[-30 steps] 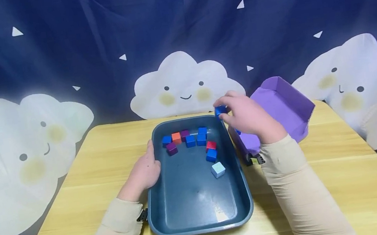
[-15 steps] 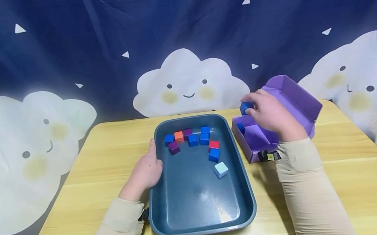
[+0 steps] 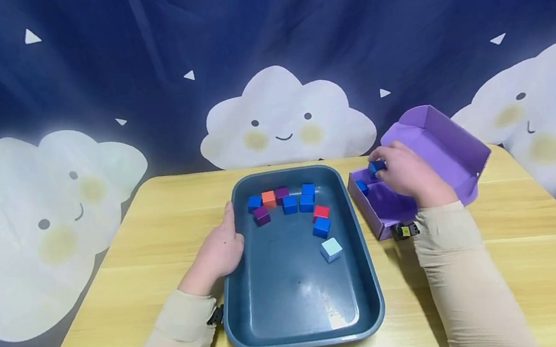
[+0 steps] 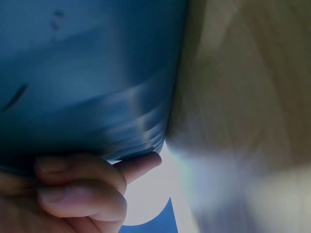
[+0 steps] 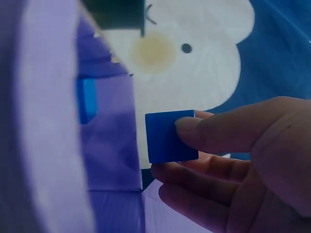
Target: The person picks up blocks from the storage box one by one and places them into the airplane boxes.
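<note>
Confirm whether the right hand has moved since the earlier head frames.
Yes: the right hand has moved rightward, away from the tray, carrying its blue cube.

A blue cube [image 5: 163, 138] – pinched in the right hand [image 3: 407, 174] – is held at the far end of an open purple box [image 3: 363, 212], its lid [image 3: 446, 154] tilted back; a second blue cube [image 3: 362, 187] sits inside, on the left. The dark blue-grey tray [image 3: 300, 299], gripped at its left side by the left hand [image 3: 219, 248], bears ten cubes [image 3: 290, 205]: five blue, two purple, one orange, one red, one pale blue
</note>
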The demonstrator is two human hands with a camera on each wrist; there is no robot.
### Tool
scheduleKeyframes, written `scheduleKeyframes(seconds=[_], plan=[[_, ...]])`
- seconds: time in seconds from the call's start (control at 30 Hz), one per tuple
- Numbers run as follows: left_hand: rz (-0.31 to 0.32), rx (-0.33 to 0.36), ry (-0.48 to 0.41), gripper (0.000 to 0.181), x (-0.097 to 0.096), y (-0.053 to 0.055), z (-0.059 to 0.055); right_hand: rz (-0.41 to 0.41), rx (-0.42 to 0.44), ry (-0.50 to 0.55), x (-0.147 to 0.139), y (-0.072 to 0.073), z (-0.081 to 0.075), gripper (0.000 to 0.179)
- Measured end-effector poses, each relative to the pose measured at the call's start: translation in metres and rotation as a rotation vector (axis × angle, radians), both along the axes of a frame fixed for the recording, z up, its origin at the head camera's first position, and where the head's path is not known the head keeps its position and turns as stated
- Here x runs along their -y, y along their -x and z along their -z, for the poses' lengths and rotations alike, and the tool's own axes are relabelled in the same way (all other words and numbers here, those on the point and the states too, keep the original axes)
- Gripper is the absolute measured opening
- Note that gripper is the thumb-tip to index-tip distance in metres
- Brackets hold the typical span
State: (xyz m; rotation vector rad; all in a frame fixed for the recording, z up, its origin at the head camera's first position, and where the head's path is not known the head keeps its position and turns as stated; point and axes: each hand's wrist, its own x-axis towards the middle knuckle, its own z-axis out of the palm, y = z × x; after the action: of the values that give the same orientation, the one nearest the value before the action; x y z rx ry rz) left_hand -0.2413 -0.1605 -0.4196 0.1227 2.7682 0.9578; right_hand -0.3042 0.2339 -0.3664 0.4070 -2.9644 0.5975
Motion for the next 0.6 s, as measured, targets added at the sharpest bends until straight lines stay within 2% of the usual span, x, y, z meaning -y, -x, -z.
scheduleKeyframes(seconds=[0.3,0.6], plan=[[0.004,-0.01,-0.001,0.076,0.0,0.001,0.0,0.016,0.086,-0.104,-0.001,0.012,0.01,0.035],[0.003,-0.002,0.002,0.076,-0.001,-0.001,-0.001,-0.043,0.065,-0.109,-0.004,0.017,0.03,0.032]])
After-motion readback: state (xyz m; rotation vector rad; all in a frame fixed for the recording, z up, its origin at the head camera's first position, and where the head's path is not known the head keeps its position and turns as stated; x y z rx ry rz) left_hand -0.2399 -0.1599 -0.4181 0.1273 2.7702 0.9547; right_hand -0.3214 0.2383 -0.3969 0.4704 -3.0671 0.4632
